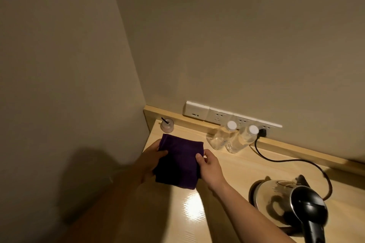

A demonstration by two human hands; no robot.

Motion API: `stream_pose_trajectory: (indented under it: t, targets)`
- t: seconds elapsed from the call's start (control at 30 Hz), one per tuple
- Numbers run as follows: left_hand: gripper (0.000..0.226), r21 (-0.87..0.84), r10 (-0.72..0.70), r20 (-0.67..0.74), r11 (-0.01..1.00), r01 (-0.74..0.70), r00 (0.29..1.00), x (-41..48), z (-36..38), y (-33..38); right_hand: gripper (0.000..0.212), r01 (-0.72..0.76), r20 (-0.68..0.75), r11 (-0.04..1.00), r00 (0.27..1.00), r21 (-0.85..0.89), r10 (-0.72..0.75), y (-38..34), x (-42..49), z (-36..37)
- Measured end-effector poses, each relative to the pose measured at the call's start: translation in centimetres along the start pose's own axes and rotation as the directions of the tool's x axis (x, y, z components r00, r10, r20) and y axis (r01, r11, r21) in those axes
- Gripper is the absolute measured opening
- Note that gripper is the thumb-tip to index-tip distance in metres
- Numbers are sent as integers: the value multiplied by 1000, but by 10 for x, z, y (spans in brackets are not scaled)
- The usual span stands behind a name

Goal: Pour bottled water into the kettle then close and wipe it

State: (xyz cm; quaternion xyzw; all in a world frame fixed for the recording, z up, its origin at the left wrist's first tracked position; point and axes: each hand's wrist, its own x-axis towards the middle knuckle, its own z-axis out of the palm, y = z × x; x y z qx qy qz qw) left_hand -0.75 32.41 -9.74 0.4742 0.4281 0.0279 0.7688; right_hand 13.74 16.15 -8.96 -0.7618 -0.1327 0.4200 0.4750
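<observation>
I hold a folded dark purple cloth (178, 161) above the left part of the wooden counter (227, 165). My left hand (152, 159) grips its left edge and my right hand (209, 165) grips its right edge. Two clear water bottles with white caps stand by the back ledge: one (222, 136) on the left and one (242, 140) just right of it. The steel kettle (284, 201) with a black lid and handle sits on its base at the lower right, its lid down.
A black power cord (276, 159) runs from a plug in the white wall socket strip (217, 117) to the kettle base. A small clear container with a black stick (166, 124) stands in the back left corner. Walls close in on the left and behind.
</observation>
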Motion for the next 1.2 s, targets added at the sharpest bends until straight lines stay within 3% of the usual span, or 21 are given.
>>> stream_pose_trajectory:
  t: [0.17, 0.27, 0.4, 0.5, 0.6, 0.67, 0.73, 0.8, 0.9, 1.03, 1.2]
  targets:
    - [51, 225, 9, -139, 974, 23, 990, 39, -18, -19, 17, -38, -30, 994, 999, -104, 35, 16, 34, 26]
    - [46, 441, 109, -207, 898, -7, 972, 54, -25, -32, 15, -67, -70, 980, 996, -187, 55, 27, 49, 36]
    - [30, 589, 245, -196, 803, -86, 949, 68, -28, -50, 14, -82, -168, 940, 985, -331, 27, 39, 58, 42]
    - [32, 683, 328, -169, 719, -129, 929, 69, -29, -60, 11, -50, -219, 897, 974, -440, -53, 46, 55, 44]
    - [53, 875, 510, -172, 472, -107, 843, 66, -27, -69, 25, 72, -212, 771, 941, -632, -262, 52, 46, 41]
    - [65, 958, 632, -1, 222, -180, 775, 63, -24, -74, 49, 213, -49, 546, 904, -810, -425, 58, 41, 38]
    - [74, 959, 611, 182, 64, -278, 770, 65, -19, -78, 71, 329, 152, 379, 892, -865, -427, 67, 41, 37]
    - [75, 949, 551, 244, 33, -313, 798, 70, -16, -83, 78, 360, 248, 277, 896, -891, -367, 78, 46, 37]
    - [74, 957, 487, 255, -3, -291, 835, 77, -17, -90, 81, 327, 261, 224, 924, -918, -278, 91, 53, 35]
    - [74, 957, 496, 261, -21, -290, 828, 76, -18, -90, 83, 311, 257, 205, 934, -928, -250, 90, 52, 36]
    - [75, 965, 574, 248, -78, -249, 780, 60, -9, -71, 83, 337, 252, 237, 911, -911, -326, 64, 38, 28]
